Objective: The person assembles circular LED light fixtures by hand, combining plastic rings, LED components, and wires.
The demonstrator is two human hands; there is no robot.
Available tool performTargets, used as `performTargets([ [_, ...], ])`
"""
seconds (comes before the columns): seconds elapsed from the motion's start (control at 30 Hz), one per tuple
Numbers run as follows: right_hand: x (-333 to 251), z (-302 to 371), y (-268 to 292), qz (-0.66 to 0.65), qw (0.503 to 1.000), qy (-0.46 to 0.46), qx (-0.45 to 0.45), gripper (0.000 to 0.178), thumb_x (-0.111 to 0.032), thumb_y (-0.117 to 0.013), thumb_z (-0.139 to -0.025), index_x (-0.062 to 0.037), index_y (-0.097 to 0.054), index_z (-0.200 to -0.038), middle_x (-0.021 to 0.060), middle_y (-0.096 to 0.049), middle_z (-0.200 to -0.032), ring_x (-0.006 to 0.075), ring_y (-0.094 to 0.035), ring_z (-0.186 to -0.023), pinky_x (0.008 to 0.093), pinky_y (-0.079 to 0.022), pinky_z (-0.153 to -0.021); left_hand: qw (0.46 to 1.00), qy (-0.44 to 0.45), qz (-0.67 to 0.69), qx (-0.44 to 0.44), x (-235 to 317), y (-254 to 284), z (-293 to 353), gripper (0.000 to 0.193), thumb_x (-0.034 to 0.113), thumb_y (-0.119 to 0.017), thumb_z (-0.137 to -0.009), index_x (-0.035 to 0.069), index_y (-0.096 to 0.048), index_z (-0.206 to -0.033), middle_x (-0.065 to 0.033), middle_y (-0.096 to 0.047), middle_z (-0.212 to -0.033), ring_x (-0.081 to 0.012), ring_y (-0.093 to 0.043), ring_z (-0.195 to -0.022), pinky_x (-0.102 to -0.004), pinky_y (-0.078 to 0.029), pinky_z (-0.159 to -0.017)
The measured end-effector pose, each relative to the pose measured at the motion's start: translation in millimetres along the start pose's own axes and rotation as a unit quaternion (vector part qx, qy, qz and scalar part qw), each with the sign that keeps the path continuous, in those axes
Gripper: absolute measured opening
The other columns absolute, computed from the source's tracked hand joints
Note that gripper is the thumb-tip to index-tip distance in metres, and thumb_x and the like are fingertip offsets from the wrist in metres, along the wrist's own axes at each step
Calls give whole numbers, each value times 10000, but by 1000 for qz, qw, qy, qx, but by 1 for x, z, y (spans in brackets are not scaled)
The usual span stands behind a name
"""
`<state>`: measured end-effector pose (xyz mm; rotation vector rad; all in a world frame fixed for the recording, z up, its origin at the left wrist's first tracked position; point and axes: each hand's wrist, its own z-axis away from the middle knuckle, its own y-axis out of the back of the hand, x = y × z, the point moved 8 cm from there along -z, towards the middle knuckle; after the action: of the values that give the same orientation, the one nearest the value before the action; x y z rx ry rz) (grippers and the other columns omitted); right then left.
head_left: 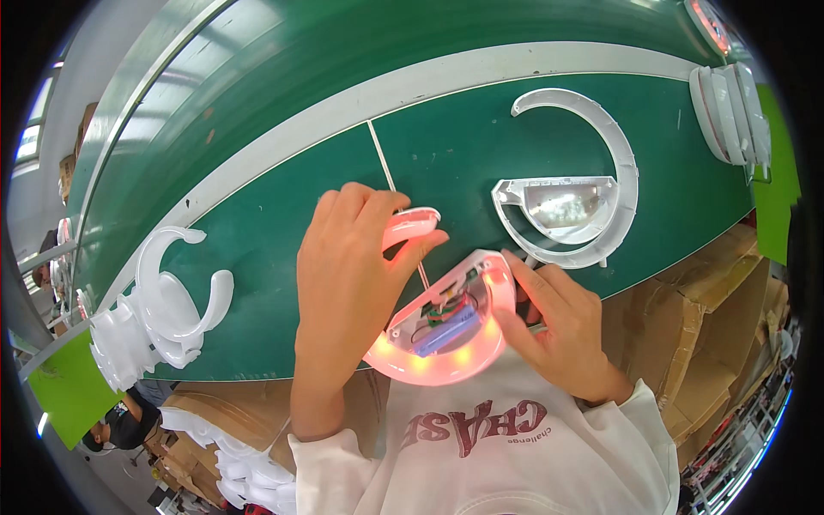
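Note:
A white curved lamp housing (439, 369) glows red and orange in front of my chest. In its open half-moon compartment lie a blue cylindrical battery (447, 333), thin wires and a small green circuit board. My left hand (354, 236) is closed on the pink-lit hooked end (410, 225), pinched between thumb and fingers; the arc between this end and the compartment is hidden behind that hand. My right hand (558, 322) grips the housing's right corner, thumb and fingers closed on its edge. Right of centre, a matching white curved shell (625, 172) lies on the green table.
White curved shells (163, 300) are stacked at the table's left end. More white parts (730, 116) stand at the far right. A pale raised border (412, 81) runs along the far side of the green table (463, 129). Cardboard boxes (669, 335) sit below the near right edge.

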<state>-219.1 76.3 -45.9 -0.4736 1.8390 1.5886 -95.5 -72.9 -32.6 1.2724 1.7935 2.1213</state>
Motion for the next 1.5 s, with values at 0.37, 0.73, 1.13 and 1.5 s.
performTargets([
  [0.37, 9, 0, 0, -60, 997, 26, 29, 553, -252, -831, -742, 5, -646, -1195, 2, -568, -643, 115, -547, -505, 258, -415, -438, 958, -262, -104, 47, 54, 7, 67, 303, 481, -643, -881, 239, -704, -1053, -2, -638, -1236, -283, -520, -1244, -603, -376, -1021],
  [0.73, 20, 2, -12, -106, 994, 22, 16, 621, -305, -814, -737, 18, -625, -1234, 20, -598, -674, 130, -563, -506, 253, -424, -441, 950, -254, -170, -70, 52, -19, 51, 662, 748, -396, -893, 176, -698, -1034, 12, -602, -1352, -278, -487, -1304, -708, -239, -1075],
  [1.13, 23, 12, 19, -111, 992, 50, -11, 628, -282, -830, -725, 14, -616, -1235, 36, -634, -744, 140, -577, -537, 262, -439, -466, 995, -89, 26, 34, 12, 51, 62, 366, 265, -719, -845, 63, -680, -1147, -152, -602, -1235, -326, -601, -1089, -457, -459, -964],
  [1.5, 20, -8, 48, 276, 940, 187, -73, 385, -159, -731, -811, -48, -596, -1154, 107, -602, -1080, 241, -619, -697, 342, -493, -572, 895, 200, 393, -67, -42, 3, 112, 562, 63, -591, -963, -12, -326, -1453, -150, -388, -1287, -213, -659, -945, -287, -614, -721],
])
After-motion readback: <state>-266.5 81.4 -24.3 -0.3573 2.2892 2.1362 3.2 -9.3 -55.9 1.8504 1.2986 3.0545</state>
